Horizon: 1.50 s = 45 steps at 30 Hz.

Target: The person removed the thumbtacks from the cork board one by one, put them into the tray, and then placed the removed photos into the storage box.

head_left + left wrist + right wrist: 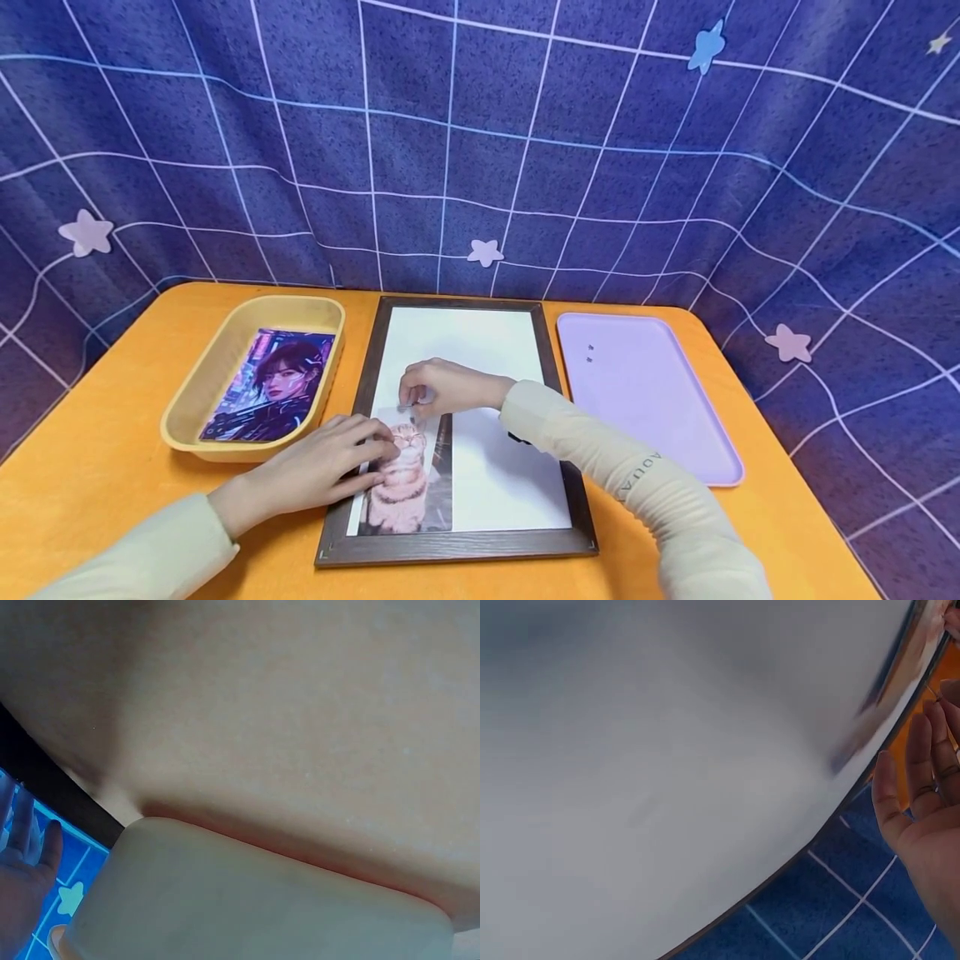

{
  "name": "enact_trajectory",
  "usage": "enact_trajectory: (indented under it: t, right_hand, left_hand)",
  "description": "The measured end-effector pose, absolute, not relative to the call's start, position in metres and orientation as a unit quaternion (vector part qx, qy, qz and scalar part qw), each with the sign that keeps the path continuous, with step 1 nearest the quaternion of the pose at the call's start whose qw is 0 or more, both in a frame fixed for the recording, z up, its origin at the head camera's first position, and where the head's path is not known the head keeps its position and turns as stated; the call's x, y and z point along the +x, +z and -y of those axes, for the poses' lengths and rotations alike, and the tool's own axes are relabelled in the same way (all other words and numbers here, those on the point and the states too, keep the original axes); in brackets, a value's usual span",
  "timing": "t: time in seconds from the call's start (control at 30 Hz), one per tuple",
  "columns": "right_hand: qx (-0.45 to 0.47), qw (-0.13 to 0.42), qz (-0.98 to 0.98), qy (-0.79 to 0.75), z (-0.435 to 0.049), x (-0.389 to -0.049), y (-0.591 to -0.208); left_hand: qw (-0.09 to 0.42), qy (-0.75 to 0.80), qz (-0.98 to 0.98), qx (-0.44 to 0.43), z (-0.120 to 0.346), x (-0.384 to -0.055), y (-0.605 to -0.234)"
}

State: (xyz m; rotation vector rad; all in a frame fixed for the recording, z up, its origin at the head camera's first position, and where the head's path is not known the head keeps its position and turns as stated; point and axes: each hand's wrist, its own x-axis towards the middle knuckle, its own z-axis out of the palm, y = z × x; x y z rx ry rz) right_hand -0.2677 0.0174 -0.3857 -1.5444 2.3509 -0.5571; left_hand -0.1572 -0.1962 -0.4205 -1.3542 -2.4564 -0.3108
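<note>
A cat picture [401, 496] lies at the lower left of a white board with a dark frame [457, 546], over a second, darker sheet [442, 500]. My left hand [330, 467] rests across the frame's left side, fingertips pressing on the cat picture. At that picture's top edge, my right hand [442, 390] has its fingers bent down and seems to pinch a small dark piece [413, 420], mostly hidden by the fingertips. The right wrist view shows the right hand's fingers [922, 769] beside the board [667, 787]. Mostly skin and sleeve fill the left wrist view.
At left stands a yellow basket [176, 417] holding a print of a person in purple and blue [277, 387]. A lilac tray [652, 400] at right bears two tiny dark pieces [590, 353]. Behind the orange table [112, 500] hangs a blue grid curtain [480, 150].
</note>
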Motion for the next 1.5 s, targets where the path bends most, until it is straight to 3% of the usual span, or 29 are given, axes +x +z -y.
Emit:
enact_trajectory:
  t: [0.77,1.5]
  right_hand:
    - [-0.483,0.085,-0.833,-0.254,-0.076,-0.296,-0.379]
    - [-0.361,0.049,-0.881,-0.302,-0.165,-0.326,-0.382]
  left_hand:
    - [0.155,-0.110,0.860,-0.474,0.196,-0.157,-0.421]
    - [0.157,-0.114,0.860,-0.473,0.196,-0.156,-0.421]
